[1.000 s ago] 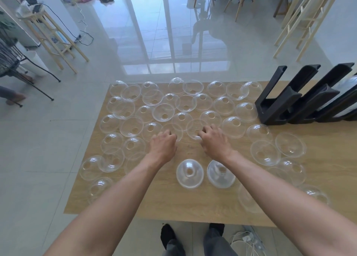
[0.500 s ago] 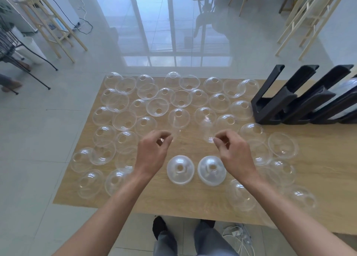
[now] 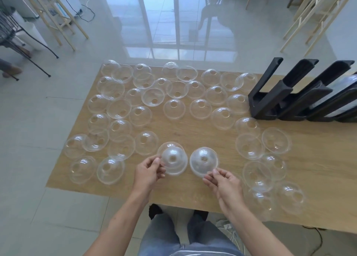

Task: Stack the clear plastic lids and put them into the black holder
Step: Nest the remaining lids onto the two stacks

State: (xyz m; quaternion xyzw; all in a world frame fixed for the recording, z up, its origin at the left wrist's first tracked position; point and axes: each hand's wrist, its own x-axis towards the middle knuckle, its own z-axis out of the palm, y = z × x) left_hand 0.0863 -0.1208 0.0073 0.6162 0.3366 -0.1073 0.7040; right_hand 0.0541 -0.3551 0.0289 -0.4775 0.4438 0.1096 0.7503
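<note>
**Head view: stacking barely begun, nearly every lid still loose**

Head camera looks down on a wooden surface point(image 3: 193, 132) strewn with clear dome lids, most lying singly or overlapping a neighbour at the rim. The left hand point(image 3: 149, 171) pinches the near edge of a clear lid point(image 3: 173, 160) between thumb and fingers and holds it just over another lid point(image 3: 170, 145) on the surface, so that the two nearly nest. The right hand point(image 3: 222, 180) pinches the near rim of a second dome lid point(image 3: 203, 162) in the same way, close beside the first. The two held lids are near each other but not yet joined.

The black holder point(image 3: 270, 99) stands at the far right of the surface, well apart from both hands. Its nearest slot looks unfilled; a pale shape in a slot farther right point(image 3: 345, 83) may be lids already loaded, but it is cut off by the frame and I cannot tell.

By my reading the task is at an early stage. At most a pair or two are being brought together, no tall stack shows in front of the person, and dozens of loose lids remain on the left point(image 3: 116, 109), across the far rows point(image 3: 216, 95) and at the right point(image 3: 276, 139). Still to do: nest the held lids, gather the rest into stacks, and carry those stacks across to the holder.
</note>
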